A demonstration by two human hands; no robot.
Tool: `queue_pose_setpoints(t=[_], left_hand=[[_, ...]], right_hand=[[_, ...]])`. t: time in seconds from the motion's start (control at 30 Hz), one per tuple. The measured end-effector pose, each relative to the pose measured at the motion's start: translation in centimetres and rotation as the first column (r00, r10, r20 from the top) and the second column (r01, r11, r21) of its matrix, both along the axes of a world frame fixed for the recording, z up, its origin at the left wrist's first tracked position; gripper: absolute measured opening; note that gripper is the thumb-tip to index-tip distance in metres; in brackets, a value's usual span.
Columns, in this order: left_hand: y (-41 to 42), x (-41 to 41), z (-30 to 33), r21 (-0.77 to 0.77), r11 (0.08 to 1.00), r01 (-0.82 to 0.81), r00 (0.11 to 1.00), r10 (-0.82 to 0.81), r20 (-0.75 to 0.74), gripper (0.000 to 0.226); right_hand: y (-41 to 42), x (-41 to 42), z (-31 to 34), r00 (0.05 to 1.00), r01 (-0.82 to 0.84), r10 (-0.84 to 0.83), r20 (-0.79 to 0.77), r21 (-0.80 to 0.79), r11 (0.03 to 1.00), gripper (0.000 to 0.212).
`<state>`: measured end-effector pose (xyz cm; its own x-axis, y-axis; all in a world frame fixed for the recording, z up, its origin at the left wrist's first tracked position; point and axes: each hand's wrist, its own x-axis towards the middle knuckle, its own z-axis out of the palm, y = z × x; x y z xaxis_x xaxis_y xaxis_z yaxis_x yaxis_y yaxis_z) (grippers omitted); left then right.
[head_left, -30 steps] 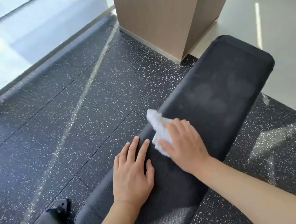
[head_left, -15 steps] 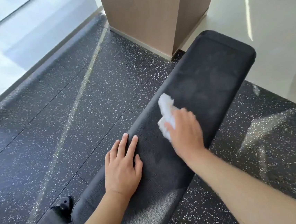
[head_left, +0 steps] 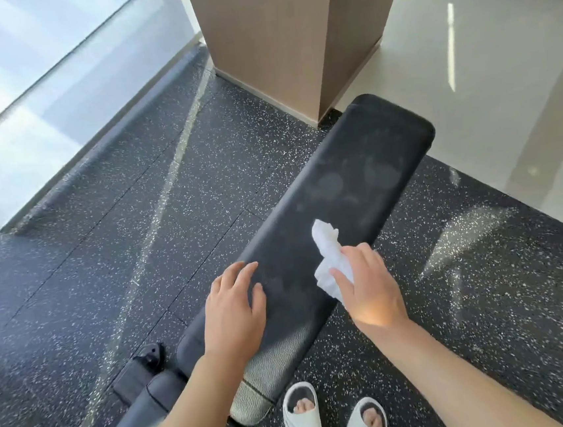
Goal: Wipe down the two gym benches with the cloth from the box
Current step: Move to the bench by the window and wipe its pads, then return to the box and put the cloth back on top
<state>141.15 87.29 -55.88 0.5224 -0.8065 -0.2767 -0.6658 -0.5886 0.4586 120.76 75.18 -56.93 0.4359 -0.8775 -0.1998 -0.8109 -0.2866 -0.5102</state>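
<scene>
A long black padded gym bench (head_left: 349, 186) runs from the bottom centre up to the right, with faint smudges on its far half. My right hand (head_left: 369, 287) grips a crumpled white cloth (head_left: 329, 260) at the bench's right edge, about midway along the pad. My left hand (head_left: 234, 307) rests on the pad's left side with its fingers bent, holding nothing. Only this one bench is in view, and no box is visible.
A beige wooden pillar (head_left: 284, 41) stands just beyond the bench's far end. Speckled black rubber flooring (head_left: 137, 227) surrounds the bench, with glossy light tile (head_left: 486, 73) to the right and a glass wall (head_left: 37, 82) to the left. My feet in white slides (head_left: 301, 414) stand by the near end.
My right hand has carried the cloth from the middle of the pad to its right edge. The view has pulled back, bringing my feet into sight. My left hand's fingers have curled slightly.
</scene>
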Motion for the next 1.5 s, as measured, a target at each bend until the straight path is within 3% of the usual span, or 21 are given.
queue_pose_setpoints(t=[0.17, 0.43, 0.63, 0.83, 1.13, 1.5], left_hand=[[-0.9, -0.8, 8.6, -0.074, 0.997, 0.006, 0.998, -0.011, -0.059, 0.041], [-0.5, 1.1, 23.8, -0.130, 0.990, 0.063, 0.998, -0.065, -0.013, 0.046], [0.2, 1.7, 33.0, -0.194, 0.981, 0.014, 1.000, -0.019, -0.021, 0.047], [0.0, -0.2, 38.3, -0.236, 0.970, -0.049, 0.999, 0.050, -0.005, 0.047], [1.0, -5.6, 42.4, -0.318, 0.906, -0.278, 0.956, 0.295, 0.005, 0.045], [13.8, -12.3, 47.8, -0.306, 0.728, -0.614, 0.731, 0.670, 0.129, 0.046]], right_hand=[[-0.9, -0.4, 9.7, 0.993, 0.049, -0.045, 0.113, -0.034, 0.998, 0.033], [-2.2, 0.1, 26.1, 0.989, 0.063, -0.042, 0.140, -0.155, 0.986, 0.032], [-2.9, -0.4, 34.5, 0.980, 0.082, -0.039, 0.195, -0.216, 0.973, 0.031], [-5.4, -1.2, 38.9, 0.967, 0.014, 0.055, 0.249, -0.265, 0.964, 0.030], [-9.2, -1.5, 42.8, 0.913, -0.210, 0.292, 0.284, -0.287, 0.935, 0.032], [-1.8, 3.9, 47.0, 0.658, -0.610, 0.661, 0.361, -0.259, 0.749, 0.032]])
